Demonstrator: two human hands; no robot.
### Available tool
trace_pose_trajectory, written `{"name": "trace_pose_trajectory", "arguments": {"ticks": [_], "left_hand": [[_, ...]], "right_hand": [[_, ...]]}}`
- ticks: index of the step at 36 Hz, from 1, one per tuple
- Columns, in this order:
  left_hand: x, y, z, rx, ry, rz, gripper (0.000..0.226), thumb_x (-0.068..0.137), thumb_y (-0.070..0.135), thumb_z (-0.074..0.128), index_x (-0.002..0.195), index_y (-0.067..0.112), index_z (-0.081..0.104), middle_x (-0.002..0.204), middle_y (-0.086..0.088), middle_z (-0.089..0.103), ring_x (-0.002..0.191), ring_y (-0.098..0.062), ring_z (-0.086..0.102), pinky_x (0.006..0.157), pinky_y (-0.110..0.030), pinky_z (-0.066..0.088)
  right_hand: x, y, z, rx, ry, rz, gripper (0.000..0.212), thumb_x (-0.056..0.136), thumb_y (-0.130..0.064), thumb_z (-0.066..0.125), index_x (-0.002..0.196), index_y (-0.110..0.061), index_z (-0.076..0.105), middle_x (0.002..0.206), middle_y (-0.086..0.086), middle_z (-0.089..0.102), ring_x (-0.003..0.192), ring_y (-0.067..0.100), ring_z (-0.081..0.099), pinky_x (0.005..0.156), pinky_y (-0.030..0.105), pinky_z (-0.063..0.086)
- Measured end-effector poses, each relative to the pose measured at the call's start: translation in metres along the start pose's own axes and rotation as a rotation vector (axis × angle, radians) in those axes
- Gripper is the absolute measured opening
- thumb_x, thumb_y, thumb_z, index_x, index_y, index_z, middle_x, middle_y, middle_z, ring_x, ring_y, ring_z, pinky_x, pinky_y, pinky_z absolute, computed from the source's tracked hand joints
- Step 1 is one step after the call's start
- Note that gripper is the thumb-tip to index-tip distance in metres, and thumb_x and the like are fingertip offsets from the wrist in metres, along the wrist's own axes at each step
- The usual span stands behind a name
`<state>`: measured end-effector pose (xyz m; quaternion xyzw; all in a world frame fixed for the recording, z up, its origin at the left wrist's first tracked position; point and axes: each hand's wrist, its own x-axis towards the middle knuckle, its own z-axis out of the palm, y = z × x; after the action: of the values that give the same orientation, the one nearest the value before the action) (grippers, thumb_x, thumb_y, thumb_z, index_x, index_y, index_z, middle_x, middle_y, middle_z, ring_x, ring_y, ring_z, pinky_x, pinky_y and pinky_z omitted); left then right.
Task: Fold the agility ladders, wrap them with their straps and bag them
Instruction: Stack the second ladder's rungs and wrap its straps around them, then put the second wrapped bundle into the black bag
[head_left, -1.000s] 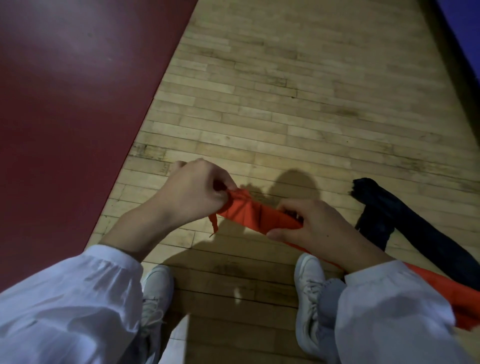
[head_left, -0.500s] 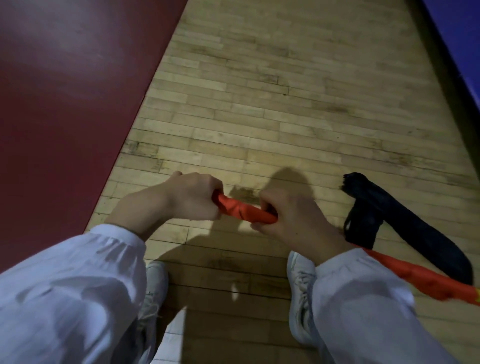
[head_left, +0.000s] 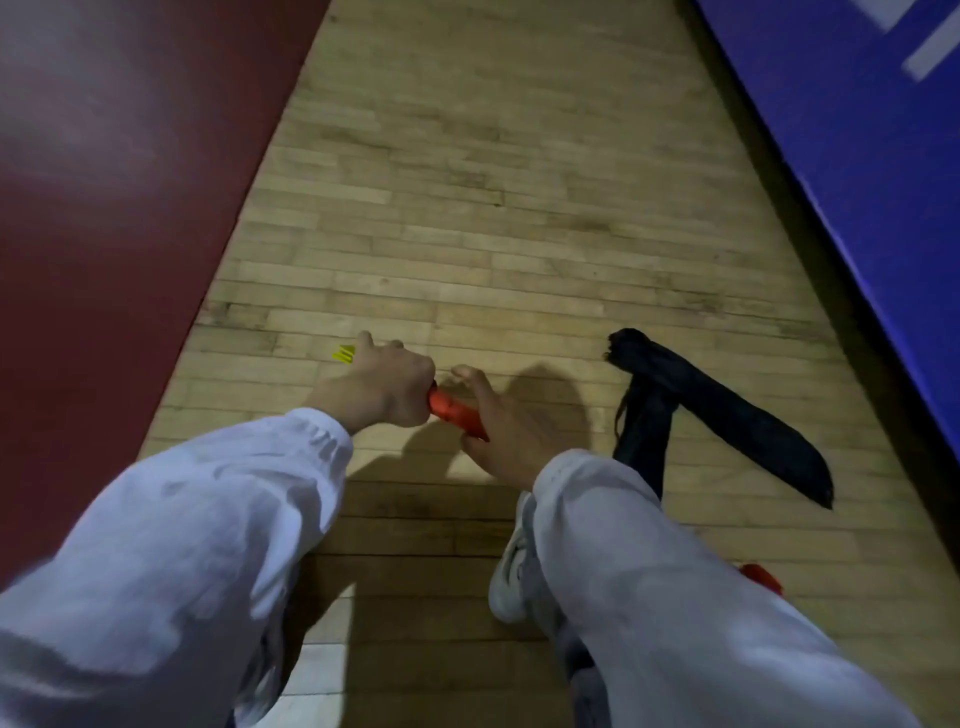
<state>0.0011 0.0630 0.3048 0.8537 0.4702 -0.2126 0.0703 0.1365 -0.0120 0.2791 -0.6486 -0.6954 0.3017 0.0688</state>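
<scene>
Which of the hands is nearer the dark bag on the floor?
Right. The right hand is on the orange bag with bare floor between it and the dark bag; the left hand grips the orange bag's far end, farther away.

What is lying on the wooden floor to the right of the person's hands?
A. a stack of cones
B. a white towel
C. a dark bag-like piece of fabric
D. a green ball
C: a dark fabric bag lies flat on the wooden floor, to the right of the right hand and apart from it.
</scene>
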Motion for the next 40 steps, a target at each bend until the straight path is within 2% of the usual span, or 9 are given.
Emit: {"name": "trace_pose_trajectory", "arguments": {"ticks": [4,10,15,21,28,32,35,37,40], "left_hand": [[-0.007,0.035,-0.003,0.035,0.123,0.002,0.02,0.085,0.025,0.048,0.103,0.017,0.052,0.111,-0.003,0.063,0.116,-0.026,0.046,0.094,-0.044,0.031],[0.011,0.105,-0.034,0.081,0.194,0.155,0.031,0.082,0.028,0.054,0.111,0.017,0.058,0.116,-0.002,0.061,0.117,-0.027,0.045,0.102,-0.049,0.029],[0.03,0.188,-0.053,0.157,0.17,0.258,0.03,0.084,0.028,0.056,0.111,0.017,0.061,0.121,-0.006,0.053,0.122,-0.028,0.04,0.111,-0.059,0.014],[0.046,0.267,-0.063,0.253,0.121,0.368,0.033,0.086,0.031,0.057,0.116,0.017,0.059,0.126,-0.005,0.052,0.127,-0.026,0.036,0.114,-0.06,0.007],[0.081,0.317,-0.065,0.272,0.036,0.431,0.033,0.089,0.029,0.054,0.118,0.014,0.058,0.128,-0.005,0.052,0.136,-0.025,0.028,0.114,-0.06,-0.001],[0.118,0.33,-0.048,0.25,0.13,0.517,0.052,0.085,0.026,0.056,0.135,0.02,0.044,0.143,-0.002,0.041,0.143,-0.024,0.018,0.114,-0.059,0.003],[0.149,0.329,-0.028,0.168,0.179,0.561,0.073,0.084,0.02,0.056,0.149,0.018,0.023,0.155,-0.004,0.023,0.147,-0.023,0.007,0.115,-0.054,-0.004],[0.181,0.318,-0.006,0.047,0.326,0.643,0.068,0.08,0.017,0.044,0.147,0.011,0.031,0.154,-0.012,0.028,0.145,-0.028,0.021,0.116,-0.053,0.004],[0.236,0.304,0.026,-0.185,0.463,0.652,0.063,0.07,0.019,0.026,0.121,0.0,0.056,0.133,-0.021,0.051,0.117,-0.039,0.052,0.104,-0.046,0.029]], "right_hand": [[-0.02,0.017,-0.019,-0.04,0.076,-0.015,0.075,0.087,-0.027,0.061,0.146,-0.033,0.015,0.112,0.007,0.062,0.085,0.027,0.061,0.066,0.029,0.036],[-0.063,0.063,-0.051,-0.044,0.171,-0.014,0.067,0.091,-0.027,0.057,0.146,-0.027,0.019,0.128,0.006,0.053,0.095,0.028,0.061,0.073,0.036,0.049],[-0.108,0.123,-0.063,-0.029,0.235,0.146,0.057,0.094,-0.029,0.054,0.143,-0.018,0.026,0.13,0.009,0.05,0.102,0.032,0.059,0.073,0.031,0.039],[-0.15,0.182,-0.066,0.025,0.273,0.285,0.054,0.098,-0.034,0.046,0.147,-0.021,0.025,0.133,0.008,0.048,0.104,0.034,0.059,0.082,0.041,0.048],[-0.158,0.238,-0.067,0.042,0.303,0.326,0.038,0.098,-0.029,0.044,0.134,-0.019,0.035,0.118,0.01,0.052,0.089,0.032,0.058,0.067,0.034,0.037],[-0.14,0.274,-0.061,0.132,0.317,0.399,0.04,0.098,-0.034,0.042,0.136,-0.028,0.03,0.119,0.009,0.052,0.095,0.033,0.058,0.079,0.042,0.048],[-0.117,0.304,-0.046,0.144,0.343,0.502,0.042,0.098,-0.037,0.042,0.138,-0.033,0.028,0.119,0.004,0.053,0.095,0.03,0.06,0.08,0.038,0.046],[-0.095,0.326,-0.033,0.163,0.355,0.541,0.046,0.097,-0.036,0.044,0.138,-0.037,0.024,0.119,0.003,0.053,0.093,0.029,0.059,0.081,0.039,0.048],[-0.055,0.366,-0.014,0.231,0.339,0.573,0.044,0.097,-0.034,0.044,0.138,-0.032,0.028,0.116,0.006,0.054,0.089,0.028,0.058,0.082,0.043,0.05]]}}
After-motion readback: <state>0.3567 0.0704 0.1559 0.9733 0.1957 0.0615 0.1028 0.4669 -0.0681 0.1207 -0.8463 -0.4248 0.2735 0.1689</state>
